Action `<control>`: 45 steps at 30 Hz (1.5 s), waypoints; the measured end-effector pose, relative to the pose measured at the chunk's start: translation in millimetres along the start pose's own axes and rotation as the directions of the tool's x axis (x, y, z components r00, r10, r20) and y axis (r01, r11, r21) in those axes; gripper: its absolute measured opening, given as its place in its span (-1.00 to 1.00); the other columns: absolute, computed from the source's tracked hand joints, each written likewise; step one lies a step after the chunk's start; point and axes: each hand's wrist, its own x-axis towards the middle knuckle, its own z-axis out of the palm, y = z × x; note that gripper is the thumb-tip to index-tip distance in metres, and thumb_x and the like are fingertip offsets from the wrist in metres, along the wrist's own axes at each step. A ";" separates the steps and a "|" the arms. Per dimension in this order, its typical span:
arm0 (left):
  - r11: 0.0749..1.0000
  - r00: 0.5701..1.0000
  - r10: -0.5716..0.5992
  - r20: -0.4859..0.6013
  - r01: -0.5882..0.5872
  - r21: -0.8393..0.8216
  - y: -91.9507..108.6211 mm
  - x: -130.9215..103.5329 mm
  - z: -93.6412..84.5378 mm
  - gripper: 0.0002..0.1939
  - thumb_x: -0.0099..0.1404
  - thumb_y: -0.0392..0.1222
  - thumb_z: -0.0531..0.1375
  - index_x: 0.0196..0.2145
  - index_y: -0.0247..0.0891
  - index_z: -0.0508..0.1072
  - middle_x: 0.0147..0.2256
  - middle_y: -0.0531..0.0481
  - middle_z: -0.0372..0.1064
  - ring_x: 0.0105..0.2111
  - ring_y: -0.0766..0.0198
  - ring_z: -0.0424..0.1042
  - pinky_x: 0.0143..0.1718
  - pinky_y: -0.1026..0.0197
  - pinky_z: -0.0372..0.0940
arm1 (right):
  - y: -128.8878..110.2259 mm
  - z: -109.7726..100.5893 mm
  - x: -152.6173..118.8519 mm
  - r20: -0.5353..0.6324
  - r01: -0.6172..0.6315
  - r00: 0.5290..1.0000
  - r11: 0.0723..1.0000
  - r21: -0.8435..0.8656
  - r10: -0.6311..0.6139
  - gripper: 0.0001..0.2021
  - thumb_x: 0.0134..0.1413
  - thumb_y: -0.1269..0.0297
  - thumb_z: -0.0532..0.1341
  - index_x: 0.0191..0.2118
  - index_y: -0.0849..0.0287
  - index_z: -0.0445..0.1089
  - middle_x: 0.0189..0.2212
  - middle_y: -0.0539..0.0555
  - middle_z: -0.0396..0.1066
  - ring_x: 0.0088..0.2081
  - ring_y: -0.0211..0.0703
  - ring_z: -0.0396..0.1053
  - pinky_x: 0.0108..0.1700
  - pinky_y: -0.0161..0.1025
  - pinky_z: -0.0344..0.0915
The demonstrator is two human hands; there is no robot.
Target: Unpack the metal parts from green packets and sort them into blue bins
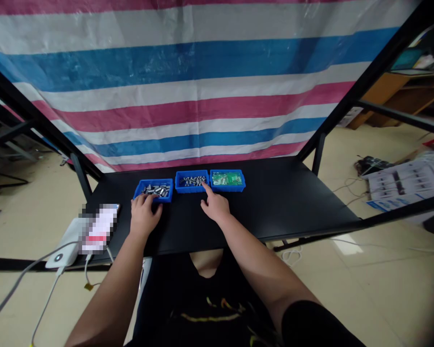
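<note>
The middle bin (188, 190), a blue tray of small metallic parts (194, 180), stands on the worktop (275, 207) between two similar trays. The index finger (208, 190) of the right hand (217, 207) is extended to its right end, at the gap beside the right bin (227, 188); contact with the rim cannot be confirmed. Thumb and index finger are spread, with nothing visible between them; the remaining fingers are curled.

The left bin (155, 182) holds elongated silvery parts (162, 190) and sits slightly apart from the other two. The left hand (143, 214) lies over its near edge, with the thumb parted from the fingers; whether the fingertips grip a part cannot be told. The right bin contains green circuit boards (233, 179) and adjoins the middle bin.

Step in hand, as judged: both hands are at the bins, either positioning them or reaching for contents. Lifting a part would call for a thumb-and-index pinch inside the walls; shifting a bin would call for level pressure on its rim.

At the left end of the worktop, a phone with a pixelated screen (100, 229) lies beside a white device (68, 246) with cables attached. A striped sheet (188, 62) hangs behind the bins.
</note>
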 end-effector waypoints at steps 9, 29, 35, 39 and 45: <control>0.987 0.974 -0.101 -0.204 0.073 -0.140 17.8 -70.4 -36.4 -0.58 0.26 0.04 0.31 0.02 -0.16 0.47 0.21 -0.23 0.16 0.27 -0.18 0.18 0.33 -0.26 0.07 | 8.8 9.9 -17.3 -0.286 0.109 0.956 0.987 0.121 -0.071 -0.73 0.24 0.26 0.23 0.04 0.02 0.42 -0.09 0.12 0.44 -0.04 0.03 0.41 -0.06 -0.13 0.38; 0.895 0.967 -0.253 -0.019 0.226 -0.385 6.4 -49.9 -21.8 -0.06 0.05 0.14 0.46 0.28 -0.23 0.24 0.17 -0.27 0.31 0.19 -0.13 0.35 0.25 -0.19 0.26 | 15.2 5.6 -21.3 -0.547 0.358 0.831 0.853 0.380 -0.105 -0.82 0.32 0.13 0.22 -0.12 0.10 0.46 -0.22 0.12 0.43 -0.25 -0.07 0.43 -0.21 -0.13 0.46; 0.902 0.978 -0.207 -0.020 0.182 -0.392 15.3 -47.0 -18.9 -0.03 -0.02 0.19 0.48 0.26 -0.21 0.27 0.11 -0.22 0.27 0.16 -0.11 0.35 0.22 -0.20 0.30 | 14.4 3.0 -26.5 -0.512 0.272 0.858 0.873 0.405 -0.030 -0.76 0.32 0.05 0.18 -0.09 0.06 0.47 -0.20 0.18 0.44 -0.19 0.03 0.42 -0.12 0.01 0.48; 0.896 0.983 -0.185 -0.004 0.167 -0.411 42.5 -40.1 -7.5 0.06 -0.08 0.21 0.50 0.29 -0.17 0.22 0.07 -0.18 0.22 0.14 -0.10 0.35 0.20 -0.21 0.32 | 10.6 3.0 -29.1 -0.480 0.304 0.875 0.848 0.434 -0.068 -0.76 0.31 0.05 0.19 -0.08 0.04 0.48 -0.20 0.19 0.42 -0.17 0.04 0.41 -0.11 0.03 0.48; 0.864 0.994 -0.096 0.057 0.111 -0.491 73.8 -22.4 15.6 0.08 -0.01 0.20 0.47 0.34 -0.22 0.15 0.10 -0.21 0.15 0.21 -0.12 0.26 0.27 -0.20 0.24 | 7.7 6.3 -27.5 -0.465 0.413 0.863 0.807 0.422 -0.198 -0.79 0.32 0.10 0.21 -0.08 0.04 0.49 -0.24 0.13 0.39 -0.23 -0.04 0.41 -0.13 -0.03 0.48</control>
